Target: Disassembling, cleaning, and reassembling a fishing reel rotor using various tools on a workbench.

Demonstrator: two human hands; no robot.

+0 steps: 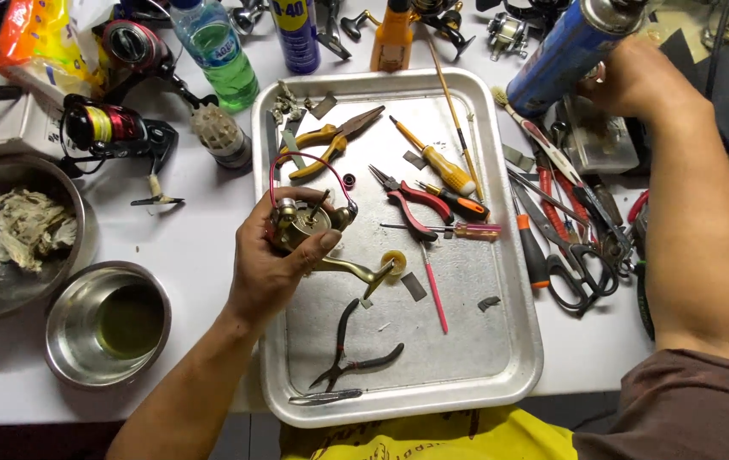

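My left hand (275, 255) grips a gold fishing reel (309, 223) with a red bail wire and a brass crank handle, held just above the left part of a metal tray (518, 358). Far to the upper right, my right hand (637, 81) is closed around a blue spray can (564, 53) that lies tilted over the table. In the tray lie yellow-handled pliers (326, 140), red-handled pliers (411, 200), black pliers (351, 345), small screwdrivers (445, 166) and a thin red pick (434, 290).
Two steel bowls sit at the left: one with a crumpled rag (28, 226), one with yellowish liquid (126, 319). Spare reels (104, 128), a green bottle (215, 51) and spray cans stand at the back. Scissors (582, 264) and several tools lie right of the tray.
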